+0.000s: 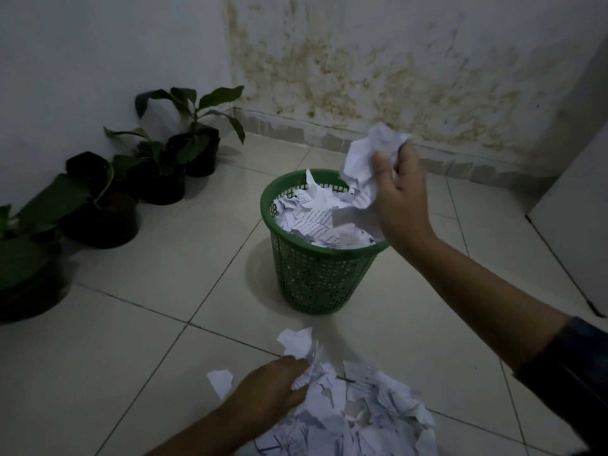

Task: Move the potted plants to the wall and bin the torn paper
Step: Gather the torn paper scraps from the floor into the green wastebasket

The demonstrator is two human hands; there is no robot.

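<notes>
Head view. Right hand (399, 195) raised over the far right rim of the green mesh bin (316, 278), fingers and thumb curled round a crumpled wad of torn paper (368, 159). Left hand (273, 386) low on the tiled floor (164, 258), fingertips closing on the near pile of torn paper (365, 416); whether already pinching scraps or only touching them cannot be told.

For the drop, best to bring the wad further in over the middle of the opening before letting go, and lower it close to the heap inside; released at the rim, loose bits would likely slide off onto the tiles. Worth pressing the contents down lightly too, since more paper waits on the floor. For the left hand, better to scoop from the edge of the pile inward, gathering the stray scrap (221, 380) lying just beside it.

Bin upright, holding printed torn sheets heaped to about rim level, one piece standing above the rim at the back. Potted plants (154, 166) in dark pots, lined up along the left wall (98, 60), leaves drooping; that part of the job looks done. Soil inside the pots too dim to judge.
</notes>
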